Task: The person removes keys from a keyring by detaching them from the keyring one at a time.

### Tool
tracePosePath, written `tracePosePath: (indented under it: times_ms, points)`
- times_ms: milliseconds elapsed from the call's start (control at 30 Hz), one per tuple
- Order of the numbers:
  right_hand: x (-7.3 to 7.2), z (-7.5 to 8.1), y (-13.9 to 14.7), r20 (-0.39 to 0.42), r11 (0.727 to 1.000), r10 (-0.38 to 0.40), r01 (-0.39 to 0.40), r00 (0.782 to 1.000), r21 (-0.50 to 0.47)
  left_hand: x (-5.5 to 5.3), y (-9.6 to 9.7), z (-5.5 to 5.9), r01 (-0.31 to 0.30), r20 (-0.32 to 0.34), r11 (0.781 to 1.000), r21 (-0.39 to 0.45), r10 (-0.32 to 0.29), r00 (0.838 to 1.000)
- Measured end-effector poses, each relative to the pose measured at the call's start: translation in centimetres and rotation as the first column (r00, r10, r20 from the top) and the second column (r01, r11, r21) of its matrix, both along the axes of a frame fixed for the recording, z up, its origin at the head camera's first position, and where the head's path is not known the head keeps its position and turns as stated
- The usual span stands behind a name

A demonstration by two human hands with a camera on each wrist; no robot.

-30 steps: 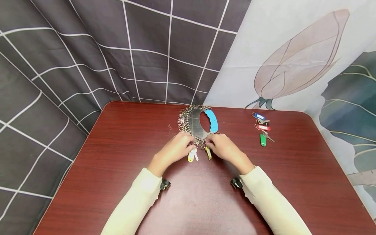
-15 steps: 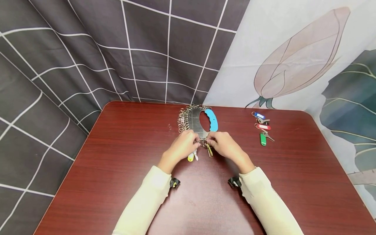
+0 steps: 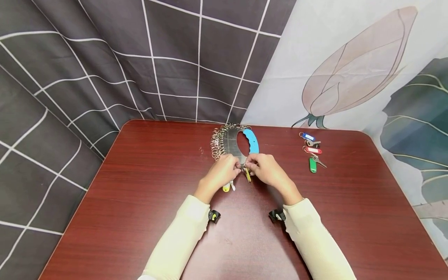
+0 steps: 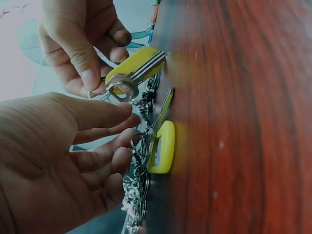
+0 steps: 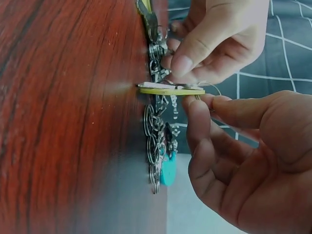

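A curved metal key holder (image 3: 231, 144) with a blue handle (image 3: 252, 142) lies on the table, its outer edge fringed with small clasps and split rings. My right hand (image 3: 267, 170) pinches the split ring of a key with a yellow tag (image 4: 129, 67) and holds it at the holder's near end. The left hand (image 3: 220, 172) is just beside it, thumb and forefinger together at a small metal clasp (image 4: 142, 106) on the holder. Below the left hand, a second yellow tag (image 4: 168, 146) with its key hangs from the holder onto the table.
Keys with a blue tag (image 3: 308, 137), a red tag (image 3: 312, 150) and a green tag (image 3: 313, 165) lie on the right of the reddish-brown table (image 3: 140, 186). A dark grid curtain (image 3: 175, 77) and a white printed one hang behind the table.
My left hand has moved right and slightly forward, from over the second yellow tag toward the right hand. The right hand has shifted slightly forward with its key, closer to the holder's edge.
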State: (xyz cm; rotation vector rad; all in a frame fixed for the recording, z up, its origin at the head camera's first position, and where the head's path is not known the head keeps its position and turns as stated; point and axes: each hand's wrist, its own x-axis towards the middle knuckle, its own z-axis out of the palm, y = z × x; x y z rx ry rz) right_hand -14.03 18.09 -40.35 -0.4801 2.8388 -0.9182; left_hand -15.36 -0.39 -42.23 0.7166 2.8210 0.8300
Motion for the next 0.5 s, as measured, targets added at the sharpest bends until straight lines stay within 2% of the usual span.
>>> tracePosePath:
  times_ms: [333, 500]
  points:
    - [0.03, -0.01, 0.02, 0.038, 0.999, -0.021, 0.022, 0.999, -0.039, -0.59, 0.59, -0.19, 0.013, -0.019, 0.995, 0.098, -0.011, 1.000]
    - [-0.02, -0.27, -0.01, -0.004, 1.000, -0.019, 0.019, 1.000, -0.009, -0.68, 0.66, -0.18, 0.023, -0.049, 0.992, 0.120, -0.018, 0.999]
